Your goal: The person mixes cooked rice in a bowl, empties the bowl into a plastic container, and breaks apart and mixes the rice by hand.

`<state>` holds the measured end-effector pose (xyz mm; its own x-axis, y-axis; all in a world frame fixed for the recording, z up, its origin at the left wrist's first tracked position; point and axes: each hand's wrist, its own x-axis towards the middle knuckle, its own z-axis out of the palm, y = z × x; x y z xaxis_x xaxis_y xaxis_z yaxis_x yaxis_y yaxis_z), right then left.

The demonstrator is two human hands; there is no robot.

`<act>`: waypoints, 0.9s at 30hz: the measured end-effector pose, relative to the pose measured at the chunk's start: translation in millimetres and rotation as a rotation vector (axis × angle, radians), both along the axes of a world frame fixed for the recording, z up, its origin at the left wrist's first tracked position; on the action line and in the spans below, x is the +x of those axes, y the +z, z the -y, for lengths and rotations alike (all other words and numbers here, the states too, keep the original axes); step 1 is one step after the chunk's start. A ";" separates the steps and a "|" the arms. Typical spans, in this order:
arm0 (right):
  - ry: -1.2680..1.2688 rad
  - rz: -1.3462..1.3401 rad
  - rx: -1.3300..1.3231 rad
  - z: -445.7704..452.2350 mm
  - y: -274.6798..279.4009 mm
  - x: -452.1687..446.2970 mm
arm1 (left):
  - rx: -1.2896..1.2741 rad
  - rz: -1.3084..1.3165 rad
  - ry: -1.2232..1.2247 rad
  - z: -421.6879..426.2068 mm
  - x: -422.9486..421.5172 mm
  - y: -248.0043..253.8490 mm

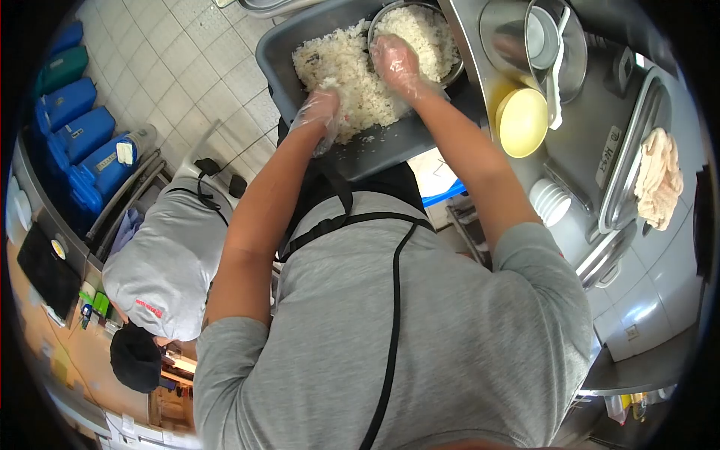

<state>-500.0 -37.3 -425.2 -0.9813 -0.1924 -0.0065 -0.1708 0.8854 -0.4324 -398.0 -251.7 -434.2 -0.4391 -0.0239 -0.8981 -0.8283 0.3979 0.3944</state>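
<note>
Loose white rice spread in a deep grey tub, with a round metal bowl, also filled with rice, standing at the tub's right end. The left hand, in a clear glove, lies against the near left edge of the loose rice, while the gloved right hand overlaps the bowl's left rim; whether the fingers of either hand grip anything cannot be told. At right, a metal surface carries a yellow bowl.

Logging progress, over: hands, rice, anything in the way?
Left hand at rice in grey tub. Right hand at edge of bowl. Nothing visibly blocking either.
</note>
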 end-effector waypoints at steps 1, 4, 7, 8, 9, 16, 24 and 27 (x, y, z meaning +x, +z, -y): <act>0.070 0.010 0.011 8.5 26.2 10.8 | 0.003 0.002 0.004 -0.1 2.3 -1.3; 0.111 0.037 -0.097 23.9 47.2 43.4 | -0.022 -0.269 -0.172 -3.3 8.2 17.1; 0.188 0.120 -0.059 31.8 39.7 57.8 | -0.083 -0.161 0.258 -14.1 -0.2 66.7; 0.187 0.120 -0.061 36.1 40.8 57.8 | -0.059 -0.221 0.208 -11.6 5.5 59.3; 0.175 0.138 -0.089 40.0 41.9 57.4 | -0.034 -0.282 0.157 -10.4 10.2 51.7; 0.104 0.216 -0.302 42.4 56.5 51.9 | -0.270 -0.397 -0.026 -15.6 2.5 70.2; 0.225 0.268 -0.174 28.0 64.4 91.4 | -0.427 -0.730 -0.356 6.0 -41.6 108.2; 0.430 0.397 -0.021 47.0 73.7 98.3 | -0.424 -0.716 -0.419 19.1 -62.0 124.3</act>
